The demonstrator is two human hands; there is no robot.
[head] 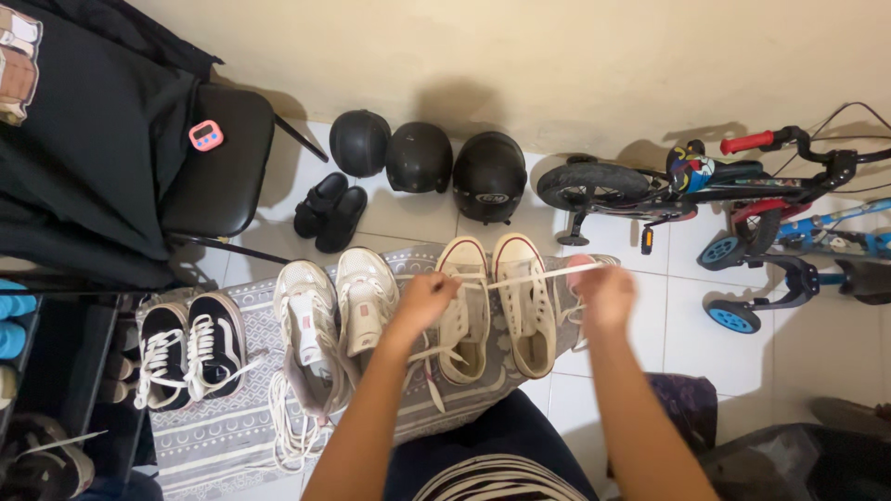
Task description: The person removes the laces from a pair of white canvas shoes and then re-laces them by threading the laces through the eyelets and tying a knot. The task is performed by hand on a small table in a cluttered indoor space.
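A pair of cream canvas sneakers lies on a grey patterned mat [227, 431], left shoe [463, 315] and right shoe [523, 306] side by side. My left hand [422, 301] pinches one end of a white shoelace [531, 276] over the left sneaker. My right hand [605, 295] grips the other end, so the lace is stretched taut across both shoes. To their left sits a pair of white sneakers [329, 325] with loose laces, then a pair of black sneakers [188, 351] with white laces.
Three black helmets [419, 158] line the wall, with small black shoes [329, 211] in front. A black chair [218, 167] carrying a pink timer [205, 136] stands at left. Children's bicycles [742, 204] fill the right side. A shelf of shoes [28, 390] is at far left.
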